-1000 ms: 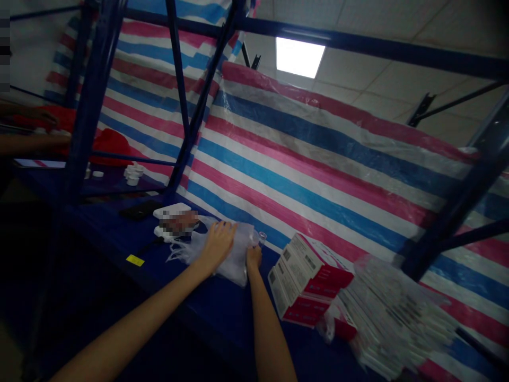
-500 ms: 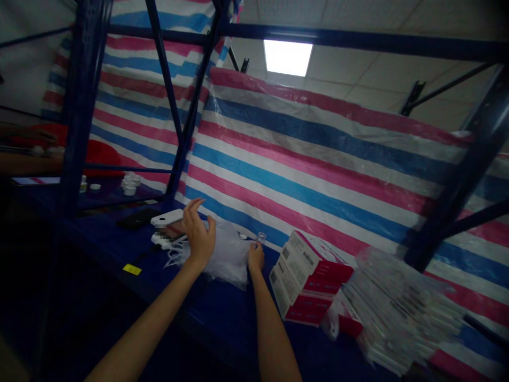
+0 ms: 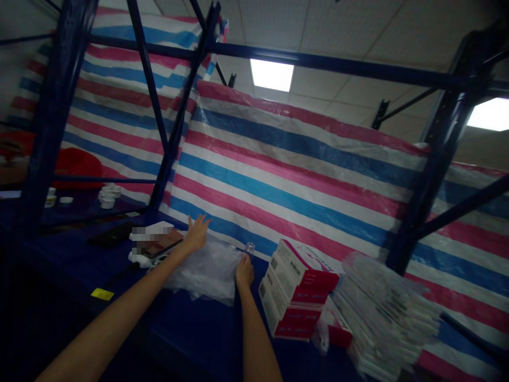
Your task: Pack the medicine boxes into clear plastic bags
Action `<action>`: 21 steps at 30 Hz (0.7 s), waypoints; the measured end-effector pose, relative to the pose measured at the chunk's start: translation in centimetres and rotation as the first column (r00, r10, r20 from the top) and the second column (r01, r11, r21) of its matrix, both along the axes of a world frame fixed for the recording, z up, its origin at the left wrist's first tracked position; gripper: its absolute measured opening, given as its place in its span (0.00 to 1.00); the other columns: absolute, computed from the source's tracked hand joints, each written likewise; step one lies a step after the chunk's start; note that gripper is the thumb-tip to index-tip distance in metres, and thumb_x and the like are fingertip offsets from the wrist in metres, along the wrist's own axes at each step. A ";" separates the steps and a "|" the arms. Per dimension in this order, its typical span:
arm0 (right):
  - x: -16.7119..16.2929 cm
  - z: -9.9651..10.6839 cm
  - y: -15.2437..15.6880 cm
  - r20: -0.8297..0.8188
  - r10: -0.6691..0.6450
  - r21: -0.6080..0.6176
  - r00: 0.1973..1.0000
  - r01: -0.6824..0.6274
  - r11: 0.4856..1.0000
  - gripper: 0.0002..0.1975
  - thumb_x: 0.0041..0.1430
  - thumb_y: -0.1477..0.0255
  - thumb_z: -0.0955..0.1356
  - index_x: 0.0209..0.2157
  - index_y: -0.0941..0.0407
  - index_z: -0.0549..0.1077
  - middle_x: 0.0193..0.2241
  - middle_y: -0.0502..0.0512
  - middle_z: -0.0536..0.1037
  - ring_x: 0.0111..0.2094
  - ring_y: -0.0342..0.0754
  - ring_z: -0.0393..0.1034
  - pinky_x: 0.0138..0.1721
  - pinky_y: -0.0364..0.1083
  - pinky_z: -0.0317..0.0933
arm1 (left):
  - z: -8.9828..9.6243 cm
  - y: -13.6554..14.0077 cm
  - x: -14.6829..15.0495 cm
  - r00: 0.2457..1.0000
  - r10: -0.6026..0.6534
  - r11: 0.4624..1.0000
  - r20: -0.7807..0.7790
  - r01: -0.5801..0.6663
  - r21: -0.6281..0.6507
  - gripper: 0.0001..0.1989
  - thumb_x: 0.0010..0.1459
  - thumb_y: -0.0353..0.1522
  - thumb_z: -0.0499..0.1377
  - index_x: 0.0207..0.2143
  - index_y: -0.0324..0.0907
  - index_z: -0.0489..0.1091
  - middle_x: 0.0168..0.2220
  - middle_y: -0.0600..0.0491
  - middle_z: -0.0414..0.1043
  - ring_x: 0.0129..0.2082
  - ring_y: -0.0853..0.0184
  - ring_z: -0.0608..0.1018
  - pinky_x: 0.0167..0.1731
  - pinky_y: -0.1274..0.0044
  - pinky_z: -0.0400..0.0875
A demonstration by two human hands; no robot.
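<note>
My right hand point(image 3: 244, 271) is closed around a small clear bottle point(image 3: 249, 248), whose top shows above the fingers. The fingers of my left hand point(image 3: 198, 233) are spread, with nothing seen in them, at the far edge of a translucent plastic bag point(image 3: 207, 270). That bag lies flat on the blue tabletop point(image 3: 191, 323), between my two forearms. Whether the left palm touches the bag I cannot tell. To the left of the left hand, a phone-like flat device point(image 3: 163, 242) rests on white items.
Stacked red-and-white boxes point(image 3: 294, 289) stand right of my right hand. Beyond them lies a pile of plastic-wrapped flat items point(image 3: 389, 313). A yellow label point(image 3: 102, 294), a black object point(image 3: 113, 233) and white jars point(image 3: 108, 197) are on the left. Blue rack posts point(image 3: 55, 106) frame the space.
My left hand has moved toward the back of the bag, its fingers spreading. The bag looks flatter. My right hand keeps the bottle, and the whole view has tilted and shifted.
</note>
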State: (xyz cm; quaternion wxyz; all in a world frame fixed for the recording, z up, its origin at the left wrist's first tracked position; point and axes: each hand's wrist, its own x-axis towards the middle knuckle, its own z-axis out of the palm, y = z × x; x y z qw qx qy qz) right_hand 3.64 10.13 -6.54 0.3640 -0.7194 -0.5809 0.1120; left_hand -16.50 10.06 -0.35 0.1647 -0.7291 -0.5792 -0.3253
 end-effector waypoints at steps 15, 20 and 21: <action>-0.4 0.1 0.9 -0.006 0.010 -0.006 1.000 -0.010 1.000 0.18 0.61 0.68 0.54 0.42 0.55 0.72 0.39 0.61 0.75 0.42 0.53 0.69 0.41 0.48 0.59 | -8.6 -10.3 5.2 0.823 -0.563 0.790 -0.073 0.510 -0.340 0.26 0.61 0.39 0.46 0.60 0.45 0.47 0.60 0.45 0.51 0.59 0.62 0.57 0.54 0.65 0.55; -0.7 0.4 0.2 -0.014 0.007 -0.006 1.000 -0.007 1.000 0.20 0.62 0.67 0.52 0.44 0.55 0.69 0.40 0.60 0.74 0.42 0.53 0.69 0.41 0.48 0.59 | -6.1 -10.8 5.7 0.891 -0.454 0.871 -0.025 0.438 -0.224 0.22 0.62 0.41 0.42 0.55 0.43 0.58 0.56 0.48 0.60 0.56 0.64 0.62 0.54 0.68 0.56; -0.7 0.5 0.0 -0.023 0.006 -0.004 1.000 -0.006 1.000 0.20 0.63 0.66 0.51 0.45 0.55 0.68 0.40 0.60 0.74 0.42 0.53 0.69 0.41 0.49 0.59 | -5.2 -10.3 5.9 0.913 -0.408 0.897 -0.020 0.396 -0.198 0.21 0.63 0.39 0.41 0.52 0.42 0.62 0.53 0.47 0.64 0.54 0.64 0.65 0.53 0.69 0.58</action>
